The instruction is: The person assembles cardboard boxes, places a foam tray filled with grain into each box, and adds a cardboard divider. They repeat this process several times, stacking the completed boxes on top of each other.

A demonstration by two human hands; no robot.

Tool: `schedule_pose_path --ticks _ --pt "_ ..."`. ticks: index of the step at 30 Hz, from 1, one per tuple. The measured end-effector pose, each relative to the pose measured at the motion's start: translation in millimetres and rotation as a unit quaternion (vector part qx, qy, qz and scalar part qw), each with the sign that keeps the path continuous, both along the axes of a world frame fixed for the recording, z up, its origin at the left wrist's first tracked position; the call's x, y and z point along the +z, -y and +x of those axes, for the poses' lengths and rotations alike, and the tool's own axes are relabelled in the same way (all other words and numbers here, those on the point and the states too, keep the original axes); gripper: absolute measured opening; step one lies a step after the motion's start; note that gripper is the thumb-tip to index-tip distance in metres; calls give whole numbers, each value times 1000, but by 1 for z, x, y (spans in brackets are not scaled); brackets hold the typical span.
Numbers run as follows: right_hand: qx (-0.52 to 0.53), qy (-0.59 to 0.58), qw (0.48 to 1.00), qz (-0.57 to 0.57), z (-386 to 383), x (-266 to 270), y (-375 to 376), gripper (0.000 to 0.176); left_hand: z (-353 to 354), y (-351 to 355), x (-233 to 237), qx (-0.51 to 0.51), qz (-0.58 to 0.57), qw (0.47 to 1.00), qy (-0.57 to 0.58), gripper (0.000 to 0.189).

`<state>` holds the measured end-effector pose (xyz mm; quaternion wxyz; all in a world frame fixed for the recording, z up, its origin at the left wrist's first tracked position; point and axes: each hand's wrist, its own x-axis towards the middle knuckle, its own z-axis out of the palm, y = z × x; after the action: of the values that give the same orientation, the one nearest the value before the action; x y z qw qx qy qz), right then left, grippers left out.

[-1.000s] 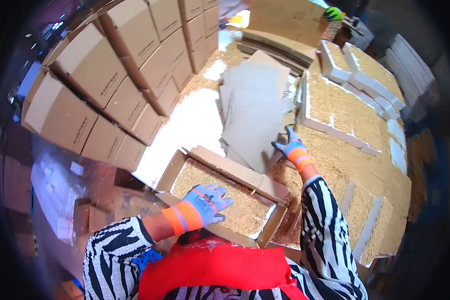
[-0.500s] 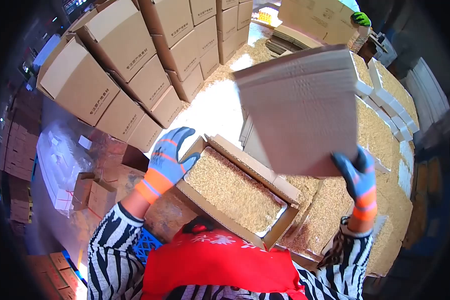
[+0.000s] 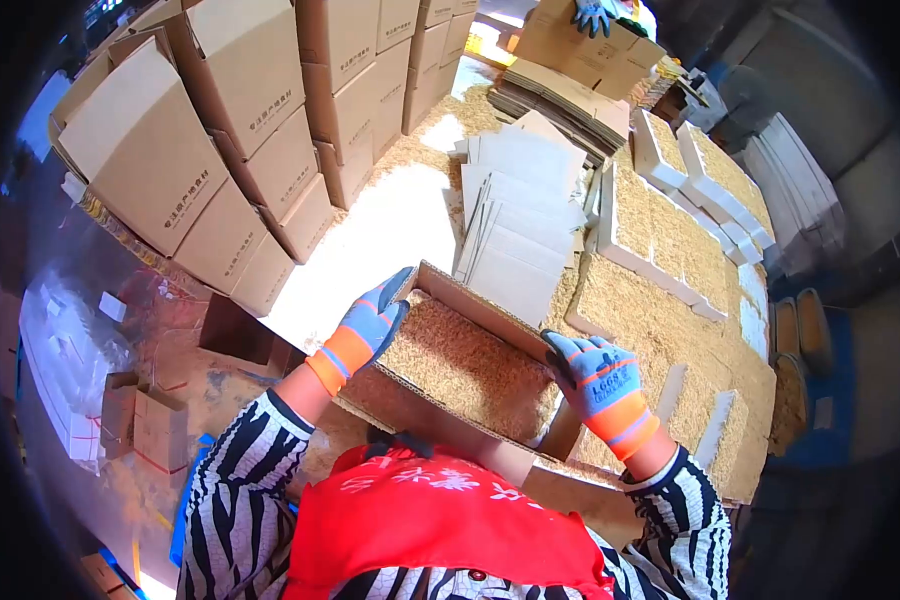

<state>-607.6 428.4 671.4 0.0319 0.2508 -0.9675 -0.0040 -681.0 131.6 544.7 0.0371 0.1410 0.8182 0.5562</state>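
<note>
Brown cardboard box (image 3: 482, 318) holds loose tan shavings (image 3: 470, 368); left hand (image 3: 368, 326) and right hand (image 3: 600, 382) grip its opposite ends. Stacked cartons (image 3: 150, 145) bear printed Chinese, "专注原产地食材".

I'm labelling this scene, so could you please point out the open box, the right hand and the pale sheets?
Open box (image 3: 475, 313), head view: inside of its far wall.
Right hand (image 3: 600, 376), head view: middle of its back.
Pale sheets (image 3: 523, 228), head view: surface near their middle.

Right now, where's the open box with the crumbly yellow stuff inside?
In the head view, the open box is just below the middle, between the left hand and the right hand, with the red garment on its near side.
</note>
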Motion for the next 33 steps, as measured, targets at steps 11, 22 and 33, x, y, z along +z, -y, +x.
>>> schedule_pose_path --ticks 11,22,33 --pt "-12 59 998 22 11 -19 24 52 -1 -4 -14 29 93 994 51 41" --pt "17 245 954 -174 29 -56 1 45 -23 19 -16 -147 218 938 227 67" --pt "-392 153 705 -571 74 -199 -54 89 -31 -3 -30 -121 30 970 209 84"
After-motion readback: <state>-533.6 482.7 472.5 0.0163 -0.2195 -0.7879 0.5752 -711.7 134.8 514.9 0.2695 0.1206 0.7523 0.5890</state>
